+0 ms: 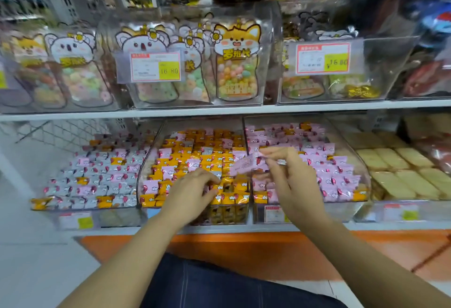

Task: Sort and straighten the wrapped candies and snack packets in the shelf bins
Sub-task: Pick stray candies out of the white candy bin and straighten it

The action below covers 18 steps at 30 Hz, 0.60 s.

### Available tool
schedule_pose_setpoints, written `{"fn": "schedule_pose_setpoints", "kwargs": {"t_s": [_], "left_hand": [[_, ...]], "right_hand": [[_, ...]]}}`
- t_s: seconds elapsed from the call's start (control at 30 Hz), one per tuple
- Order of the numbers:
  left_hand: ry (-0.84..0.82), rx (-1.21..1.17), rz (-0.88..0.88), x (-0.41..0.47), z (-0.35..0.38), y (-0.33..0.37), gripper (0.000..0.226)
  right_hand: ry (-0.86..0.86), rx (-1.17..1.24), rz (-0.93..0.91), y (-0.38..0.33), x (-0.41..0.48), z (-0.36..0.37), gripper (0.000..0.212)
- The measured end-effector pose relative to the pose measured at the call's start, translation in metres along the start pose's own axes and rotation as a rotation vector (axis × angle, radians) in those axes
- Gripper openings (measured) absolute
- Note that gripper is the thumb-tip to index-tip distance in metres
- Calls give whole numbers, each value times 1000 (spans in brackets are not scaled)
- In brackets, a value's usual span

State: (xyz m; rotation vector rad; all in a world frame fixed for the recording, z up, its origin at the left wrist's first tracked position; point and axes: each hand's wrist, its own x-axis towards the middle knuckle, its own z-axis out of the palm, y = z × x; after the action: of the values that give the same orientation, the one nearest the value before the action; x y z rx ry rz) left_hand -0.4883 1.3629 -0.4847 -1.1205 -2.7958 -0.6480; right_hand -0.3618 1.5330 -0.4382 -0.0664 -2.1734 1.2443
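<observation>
A person crouched at a store shelf [219, 110] works both bare hands over the middle bin [156, 144], a clear bin filled mostly with yellow candies [214, 153] and a scattering of pink ones. The left hand [192, 190] is at the front of that bin, its fingers [207, 178] bent down onto the yellow candies; it cannot be told whether they pinch one. The right hand [288, 180] is raised over the bin's right wall, with thumb and forefinger pinching a pink packet [244, 166] that juts left above the yellow candies, clear of the pile.

The bin just right of the middle bin [363, 178] holds mainly pink candies [317, 151], with a few yellow ones at its front. To the middle bin's left lies a pile of grey and pink candies [102, 175]. Farther right, beyond the pink candies, are pale biscuit packs [395, 168]. On the shelf above the middle bin stand cartoon-animal pouches [238, 63] of coloured sweets behind a price tag [156, 67]. Below the middle bin are an orange floor strip [244, 251] and the person's dark denim lap [219, 288].
</observation>
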Motion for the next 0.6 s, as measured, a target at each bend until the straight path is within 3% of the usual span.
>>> {"fn": "schedule_pose_setpoints", "kwargs": {"t_s": [0.27, 0.6], "left_hand": [[66, -103, 155, 10, 12, 68, 22], [-7, 92, 180, 20, 34, 100, 21]], "right_hand": [[190, -130, -11, 16, -23, -65, 22], [284, -136, 64, 34, -52, -109, 21]]}}
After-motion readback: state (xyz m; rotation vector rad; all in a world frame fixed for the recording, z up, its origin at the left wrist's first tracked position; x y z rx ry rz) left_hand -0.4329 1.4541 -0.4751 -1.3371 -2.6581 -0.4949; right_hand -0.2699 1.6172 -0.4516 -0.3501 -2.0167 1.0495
